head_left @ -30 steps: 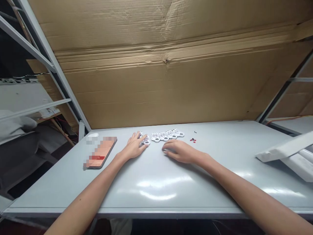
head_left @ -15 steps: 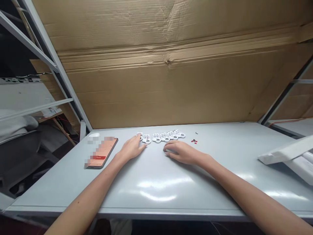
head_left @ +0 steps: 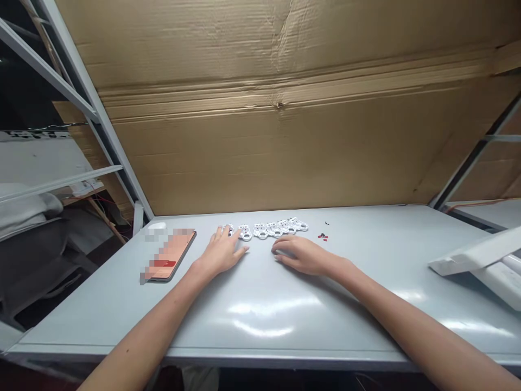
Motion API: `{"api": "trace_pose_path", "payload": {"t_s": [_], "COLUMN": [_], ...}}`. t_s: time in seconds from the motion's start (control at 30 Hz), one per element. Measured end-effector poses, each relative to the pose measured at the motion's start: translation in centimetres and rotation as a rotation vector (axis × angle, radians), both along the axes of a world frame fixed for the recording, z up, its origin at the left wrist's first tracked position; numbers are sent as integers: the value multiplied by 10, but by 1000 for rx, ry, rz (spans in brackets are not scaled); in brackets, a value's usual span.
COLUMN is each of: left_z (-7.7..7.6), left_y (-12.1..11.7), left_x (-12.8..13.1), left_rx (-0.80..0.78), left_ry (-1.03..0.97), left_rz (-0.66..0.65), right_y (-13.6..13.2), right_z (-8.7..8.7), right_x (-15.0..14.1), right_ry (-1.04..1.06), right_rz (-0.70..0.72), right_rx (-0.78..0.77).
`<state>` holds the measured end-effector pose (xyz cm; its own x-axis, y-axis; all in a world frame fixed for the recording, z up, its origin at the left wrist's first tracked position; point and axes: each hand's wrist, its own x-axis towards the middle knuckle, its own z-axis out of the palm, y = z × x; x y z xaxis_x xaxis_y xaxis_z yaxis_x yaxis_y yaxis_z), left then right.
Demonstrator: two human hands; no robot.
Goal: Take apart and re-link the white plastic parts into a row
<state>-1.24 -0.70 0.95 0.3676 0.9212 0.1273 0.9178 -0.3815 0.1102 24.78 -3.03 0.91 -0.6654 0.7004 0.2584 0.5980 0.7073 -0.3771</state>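
Observation:
Several small white plastic parts (head_left: 264,229) with ring-shaped ends lie in a row near the far edge of the grey table (head_left: 260,304). My left hand (head_left: 222,251) lies flat on the table, fingers spread, its fingertips touching the leftmost part (head_left: 228,228). My right hand (head_left: 299,253) rests palm down just in front of the row, fingers slightly curled, holding nothing.
A phone (head_left: 169,254) lies left of my left hand, with a small white object (head_left: 157,225) behind it. Tiny red bits (head_left: 322,237) sit right of the row. White foam pieces (head_left: 480,258) lie at the right edge. A cardboard sheet (head_left: 285,108) walls the back.
My left hand has shifted slightly left, its fingers now on the leftmost white part, which has slid left from the row. My right hand has stayed in place.

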Motion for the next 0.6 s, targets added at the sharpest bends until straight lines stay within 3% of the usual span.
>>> {"api": "trace_pose_path", "payload": {"t_s": [0.2,0.6], "left_z": [-4,-3], "left_y": [-5,5], "left_x": [13,6], "left_rx": [-184,-166], "left_ry": [32,30], "left_rz": [34,-81], "right_y": [-1,-2], "right_z": [2,2], "right_x": [-1,0], "right_ry": [-22,-19], "right_rz": [-10,-6], "right_rx": [-18,-12]}}
